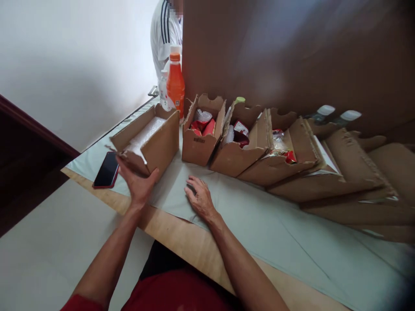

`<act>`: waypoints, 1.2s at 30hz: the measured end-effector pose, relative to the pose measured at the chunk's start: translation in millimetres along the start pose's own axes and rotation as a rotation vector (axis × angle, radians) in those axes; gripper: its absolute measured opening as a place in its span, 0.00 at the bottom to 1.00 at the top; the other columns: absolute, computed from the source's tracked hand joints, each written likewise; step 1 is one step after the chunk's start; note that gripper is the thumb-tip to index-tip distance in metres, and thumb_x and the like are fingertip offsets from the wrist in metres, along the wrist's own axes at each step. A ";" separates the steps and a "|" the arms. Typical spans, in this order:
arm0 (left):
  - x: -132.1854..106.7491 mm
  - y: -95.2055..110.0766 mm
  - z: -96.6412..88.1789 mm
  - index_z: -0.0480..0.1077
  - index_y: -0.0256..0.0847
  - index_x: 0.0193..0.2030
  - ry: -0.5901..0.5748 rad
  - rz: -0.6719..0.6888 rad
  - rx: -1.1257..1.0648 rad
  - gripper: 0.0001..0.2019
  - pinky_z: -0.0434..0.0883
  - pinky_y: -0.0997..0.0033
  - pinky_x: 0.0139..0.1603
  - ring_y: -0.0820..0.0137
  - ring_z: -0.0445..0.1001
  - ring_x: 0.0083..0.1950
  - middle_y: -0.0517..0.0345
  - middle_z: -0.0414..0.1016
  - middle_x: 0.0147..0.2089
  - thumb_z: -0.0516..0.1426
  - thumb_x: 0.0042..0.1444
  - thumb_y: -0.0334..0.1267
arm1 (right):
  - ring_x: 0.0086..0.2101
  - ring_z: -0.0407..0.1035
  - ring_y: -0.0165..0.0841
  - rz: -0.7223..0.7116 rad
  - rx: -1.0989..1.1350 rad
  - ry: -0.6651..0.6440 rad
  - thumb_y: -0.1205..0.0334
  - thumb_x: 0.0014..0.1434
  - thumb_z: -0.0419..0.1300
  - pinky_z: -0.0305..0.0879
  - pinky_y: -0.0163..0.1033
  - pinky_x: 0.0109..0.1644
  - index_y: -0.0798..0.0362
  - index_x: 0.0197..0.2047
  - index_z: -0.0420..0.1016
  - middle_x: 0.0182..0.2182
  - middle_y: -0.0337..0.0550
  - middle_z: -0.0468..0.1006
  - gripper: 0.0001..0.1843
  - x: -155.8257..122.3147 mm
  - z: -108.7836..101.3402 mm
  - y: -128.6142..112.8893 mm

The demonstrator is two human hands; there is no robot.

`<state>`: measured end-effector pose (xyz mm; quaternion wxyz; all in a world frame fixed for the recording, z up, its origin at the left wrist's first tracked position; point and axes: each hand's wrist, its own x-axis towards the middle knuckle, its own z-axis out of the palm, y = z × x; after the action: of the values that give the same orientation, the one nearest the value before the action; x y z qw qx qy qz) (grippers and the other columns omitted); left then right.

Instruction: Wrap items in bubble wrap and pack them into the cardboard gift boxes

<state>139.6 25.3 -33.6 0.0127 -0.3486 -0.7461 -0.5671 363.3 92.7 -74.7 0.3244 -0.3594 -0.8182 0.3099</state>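
My left hand presses its open palm and fingers against the near end of a tilted cardboard box lined with bubble wrap. My right hand lies flat on the pale green table cover, fingers spread, holding nothing, just in front of a row of open cardboard boxes. The nearest box in that row holds red and white packets; the two beside it hold similar packets.
A dark phone in a red case lies at the table's left corner. An orange drink bottle stands behind the boxes. A person in a white striped shirt stands beyond. A tall cardboard sheet rises behind the row. White-capped bottles peek out at right.
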 end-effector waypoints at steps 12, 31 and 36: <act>22.1 1.0 94.4 0.39 0.36 0.79 -0.143 0.102 -0.052 0.58 0.48 0.48 0.80 0.48 0.49 0.79 0.33 0.46 0.76 0.67 0.46 0.37 | 0.56 0.73 0.43 -0.005 -0.016 0.000 0.65 0.64 0.59 0.67 0.53 0.61 0.50 0.47 0.82 0.58 0.52 0.80 0.12 -1.3 -0.6 -0.1; 15.2 -18.2 85.9 0.55 0.30 0.68 -0.190 -0.091 -0.028 0.41 0.64 0.43 0.71 0.48 0.68 0.66 0.34 0.61 0.66 0.62 0.46 0.32 | 0.65 0.64 0.45 -0.088 -0.274 -0.158 0.64 0.66 0.63 0.62 0.54 0.68 0.54 0.55 0.78 0.63 0.54 0.75 0.15 -14.2 1.7 -23.9; 16.9 -6.0 75.2 0.59 0.37 0.55 -0.202 -0.160 -0.025 0.32 0.64 0.32 0.69 0.44 0.69 0.62 0.42 0.66 0.61 0.64 0.42 0.32 | 0.66 0.62 0.42 -0.165 -0.443 -0.177 0.57 0.68 0.60 0.60 0.49 0.70 0.52 0.58 0.74 0.66 0.49 0.73 0.18 -74.5 -7.0 -53.8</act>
<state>152.0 97.4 -58.4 -0.1121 -0.3437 -0.7620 -0.5373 387.4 6.3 -53.6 0.1891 -0.3252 -0.9180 0.1256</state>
